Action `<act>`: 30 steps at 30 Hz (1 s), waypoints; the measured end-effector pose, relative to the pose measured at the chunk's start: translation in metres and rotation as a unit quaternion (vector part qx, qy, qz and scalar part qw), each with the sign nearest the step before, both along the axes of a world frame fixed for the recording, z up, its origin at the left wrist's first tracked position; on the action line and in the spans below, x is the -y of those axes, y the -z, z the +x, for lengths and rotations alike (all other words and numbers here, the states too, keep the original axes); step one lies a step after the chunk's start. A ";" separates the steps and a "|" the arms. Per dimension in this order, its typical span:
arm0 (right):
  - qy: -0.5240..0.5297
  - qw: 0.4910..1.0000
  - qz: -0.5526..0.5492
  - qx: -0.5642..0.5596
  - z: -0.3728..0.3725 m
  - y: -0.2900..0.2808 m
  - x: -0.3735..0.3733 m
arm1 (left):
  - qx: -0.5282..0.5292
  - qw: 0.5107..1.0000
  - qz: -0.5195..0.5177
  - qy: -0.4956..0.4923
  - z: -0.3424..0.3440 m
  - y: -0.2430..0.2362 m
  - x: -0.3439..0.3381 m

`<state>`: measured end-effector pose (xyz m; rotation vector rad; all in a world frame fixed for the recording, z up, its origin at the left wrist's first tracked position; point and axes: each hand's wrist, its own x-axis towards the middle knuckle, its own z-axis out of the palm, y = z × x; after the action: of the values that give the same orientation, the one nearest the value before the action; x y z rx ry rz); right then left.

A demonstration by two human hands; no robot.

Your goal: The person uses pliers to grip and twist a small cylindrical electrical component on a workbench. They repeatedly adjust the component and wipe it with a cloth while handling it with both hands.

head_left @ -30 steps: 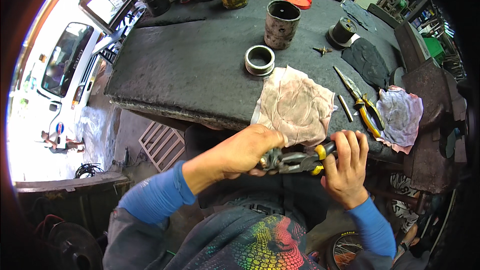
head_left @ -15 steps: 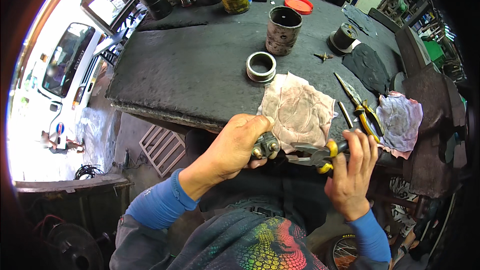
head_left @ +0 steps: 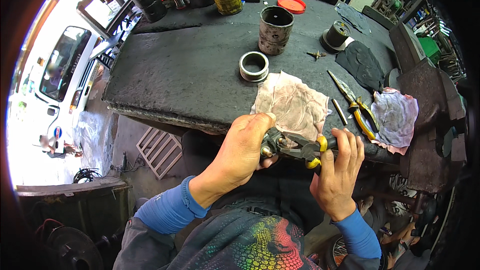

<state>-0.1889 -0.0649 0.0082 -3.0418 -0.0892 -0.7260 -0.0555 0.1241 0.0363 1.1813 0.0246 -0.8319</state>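
Observation:
In my left hand, fingers closed, is a small dark metal part with two brass-coloured studs, partly hidden by the thumb and fingers. My right hand is wrapped round the handles of a pair of pliers with yellow-and-black grips. Their jaws reach the stud on the right of the part; whether they clamp it I cannot tell. Just beyond both hands, a stained pinkish rag lies on the dark bench. A pair of long-nose pliers and a thin rod rest right of the rag.
On the bench stand a metal ring, a worn cylinder, a yellow can and a spool. A red lid lies farther back. Another rag is at the right edge. A white truck stands outside, left.
The pliers have moved left and slightly up, so their jaws now meet the part's stud. My left hand has turned the part slightly. The whole view has shifted a little.

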 end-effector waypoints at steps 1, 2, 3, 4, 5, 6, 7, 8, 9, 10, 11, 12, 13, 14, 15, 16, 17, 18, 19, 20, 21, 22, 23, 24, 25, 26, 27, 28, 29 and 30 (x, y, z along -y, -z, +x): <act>0.002 1.000 0.001 0.003 0.001 -0.001 -0.002 | 0.003 1.000 0.003 0.000 -0.001 0.001 0.000; 0.004 1.000 0.003 0.007 0.001 -0.001 -0.003 | 0.007 1.000 0.005 0.000 -0.002 0.001 0.000; 0.002 1.000 0.001 0.009 0.001 0.000 -0.002 | 0.010 1.000 0.008 0.000 -0.003 0.002 0.000; 0.000 1.000 -0.002 0.011 0.001 0.001 -0.001 | 0.011 1.000 0.006 -0.001 -0.004 0.002 0.001; -0.003 1.000 -0.004 0.014 0.001 0.002 0.001 | 0.012 1.000 0.004 -0.003 -0.006 0.002 0.003; -0.009 1.000 -0.009 0.014 0.001 0.002 0.004 | 0.012 1.000 0.002 -0.005 -0.007 0.002 0.004; -0.017 1.000 -0.013 0.016 0.001 0.002 0.007 | 0.018 1.000 -0.010 0.004 -0.006 0.003 0.003; -0.025 0.999 -0.018 0.017 0.002 0.001 0.010 | 0.025 0.999 -0.021 0.013 -0.005 0.005 0.002; -0.036 0.999 -0.026 0.026 0.003 0.001 0.013 | 0.031 0.999 -0.032 0.022 -0.004 0.007 0.001; -0.047 0.998 -0.035 0.035 0.004 0.000 0.015 | 0.018 0.998 -0.030 0.047 -0.002 0.007 -0.001; -0.057 0.996 -0.043 0.043 0.006 -0.002 0.018 | 0.006 0.997 -0.029 0.072 0.000 0.008 -0.005; -0.071 0.995 -0.054 0.047 0.007 -0.003 0.021 | -0.007 0.995 -0.027 0.098 0.003 0.008 -0.008; -0.087 0.993 -0.065 0.051 0.008 -0.005 0.024 | -0.008 0.988 0.007 0.153 0.007 0.005 -0.011; -0.102 0.990 -0.076 0.055 0.009 -0.007 0.027 | -0.009 0.977 0.041 0.208 0.014 0.001 -0.013; -0.132 0.985 -0.098 0.054 0.011 -0.011 0.032 | -0.010 0.962 0.074 0.263 0.020 -0.003 -0.016; -0.168 0.973 -0.135 0.082 0.016 -0.009 0.037 | 0.011 0.939 0.085 0.334 0.026 0.004 -0.019; -0.202 0.966 -0.141 0.083 0.020 -0.012 0.038 | 0.075 0.906 0.119 0.399 0.029 0.007 -0.019; -0.235 0.957 -0.147 0.084 0.023 -0.017 0.038 | 0.138 0.864 0.151 0.459 0.031 0.009 -0.019; -0.260 0.950 -0.154 0.083 0.027 -0.020 0.039 | 0.143 0.860 0.157 0.463 0.034 0.012 -0.019; -0.249 0.950 -0.167 0.082 0.028 -0.021 0.040 | 0.147 0.857 0.163 0.467 0.036 0.015 -0.021; -0.238 0.951 -0.180 0.081 0.030 -0.022 0.041 | 0.152 0.852 0.169 0.471 0.037 0.016 -0.022; -0.224 0.951 -0.196 0.081 0.032 -0.023 0.043 | 0.114 0.886 0.162 0.420 0.039 0.014 -0.021; -0.179 0.961 -0.196 0.073 0.026 -0.022 0.042 | 0.075 0.914 0.155 0.367 0.040 0.011 -0.021; -0.133 0.975 -0.166 0.059 0.019 -0.017 0.041 | 0.035 0.938 0.147 0.313 0.040 0.008 -0.021; -0.100 0.984 -0.141 0.053 0.014 -0.009 0.039 | 0.006 0.963 0.110 0.247 0.036 0.006 -0.021; -0.067 0.990 -0.116 0.044 0.010 -0.004 0.036 | 0.000 0.973 0.094 0.210 0.033 0.005 -0.022; -0.043 0.995 -0.095 0.013 0.005 -0.003 0.030 | -0.006 0.982 0.078 0.173 0.031 0.004 -0.023; -0.031 0.997 -0.077 0.003 0.002 -0.002 0.025 | -0.012 0.988 0.060 0.140 0.028 0.005 -0.022; -0.019 0.998 -0.059 -0.007 0.001 0.000 0.019 | -0.007 0.993 0.021 0.113 0.025 0.017 -0.020; -0.008 0.999 -0.042 -0.018 0.000 0.002 0.013 | -0.015 0.996 0.019 0.089 0.021 0.019 -0.018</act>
<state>-0.1888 -0.0781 0.0065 -3.1276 -0.1458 -0.6846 -0.0349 0.1416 0.0175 1.2192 -0.0410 -1.0097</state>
